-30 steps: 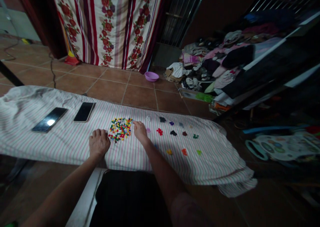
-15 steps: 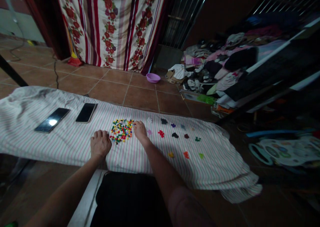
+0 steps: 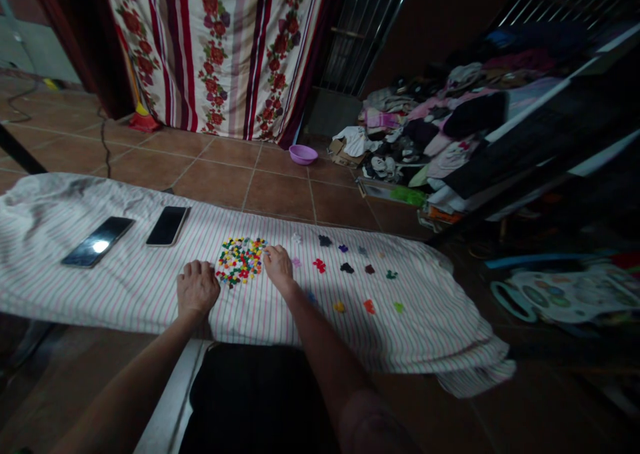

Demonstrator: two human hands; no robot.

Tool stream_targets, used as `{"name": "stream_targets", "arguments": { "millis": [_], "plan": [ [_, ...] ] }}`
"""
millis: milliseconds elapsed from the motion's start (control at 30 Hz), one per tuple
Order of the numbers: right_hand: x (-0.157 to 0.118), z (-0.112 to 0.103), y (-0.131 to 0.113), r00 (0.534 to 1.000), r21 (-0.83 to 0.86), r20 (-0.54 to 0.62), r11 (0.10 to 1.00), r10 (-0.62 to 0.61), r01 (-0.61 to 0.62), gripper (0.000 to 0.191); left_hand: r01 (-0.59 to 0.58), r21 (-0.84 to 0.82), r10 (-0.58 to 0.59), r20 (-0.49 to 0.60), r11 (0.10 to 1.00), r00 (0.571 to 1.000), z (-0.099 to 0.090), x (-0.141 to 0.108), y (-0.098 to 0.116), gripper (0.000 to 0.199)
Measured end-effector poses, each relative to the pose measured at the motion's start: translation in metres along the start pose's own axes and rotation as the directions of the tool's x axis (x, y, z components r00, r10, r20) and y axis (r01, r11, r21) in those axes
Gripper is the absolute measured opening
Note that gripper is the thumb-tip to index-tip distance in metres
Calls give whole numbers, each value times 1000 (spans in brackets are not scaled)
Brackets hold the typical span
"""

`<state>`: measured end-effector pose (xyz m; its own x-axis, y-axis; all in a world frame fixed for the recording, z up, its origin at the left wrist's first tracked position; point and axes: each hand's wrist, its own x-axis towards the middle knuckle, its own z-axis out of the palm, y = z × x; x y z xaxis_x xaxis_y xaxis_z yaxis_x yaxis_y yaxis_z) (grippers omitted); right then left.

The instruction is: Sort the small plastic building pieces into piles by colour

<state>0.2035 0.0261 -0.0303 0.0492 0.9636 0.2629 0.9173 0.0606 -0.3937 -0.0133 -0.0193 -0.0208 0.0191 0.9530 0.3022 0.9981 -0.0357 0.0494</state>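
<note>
A mixed pile of small colourful pieces (image 3: 240, 261), too small to name, lies on a striped cloth (image 3: 250, 321). My left hand (image 3: 197, 287) rests palm down on the cloth at the pile's left edge, fingers laid out and holding nothing. At the right edge of the pile, my right hand (image 3: 279, 266) has its fingers pinched together; whatever is between them is too small to make out. Right of that hand lie several small single-colour heaps, among them a red heap (image 3: 319, 265), a black heap (image 3: 347, 267), a yellow heap (image 3: 339, 306) and an orange heap (image 3: 369, 306).
Two phones, one dark phone (image 3: 168, 226) and one reflecting a light (image 3: 99, 242), lie on the cloth at the left. Beyond the cloth, a purple basin (image 3: 303, 154) sits on the tiled floor, with a floral curtain (image 3: 215, 54) behind and heaped clothes (image 3: 425, 121) at the right.
My right hand stays by the pile's right edge, its fingers drawn in slightly. A blue heap near my right forearm now shows. The whole view has shifted a little.
</note>
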Motion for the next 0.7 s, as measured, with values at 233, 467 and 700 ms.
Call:
{"name": "stream_targets", "arguments": {
  "millis": [233, 467, 700],
  "plan": [
    [-31, -15, 6, 1000, 43, -10, 999, -2, 2, 16, 22, 7, -22, 12, 1000, 1000, -1, -1, 0, 27],
    [-75, -39, 43, 984, 160, -175, 987, 31, -2, 23, 12, -100, -18, -54, 995, 998, 3, -3, -11, 32],
    [-108, -57, 86, 961, 239, -246, 968, 130, -69, 30, 272, -468, -235, 137, 841, 962, -16, -13, -5, 30]
  ]
}}
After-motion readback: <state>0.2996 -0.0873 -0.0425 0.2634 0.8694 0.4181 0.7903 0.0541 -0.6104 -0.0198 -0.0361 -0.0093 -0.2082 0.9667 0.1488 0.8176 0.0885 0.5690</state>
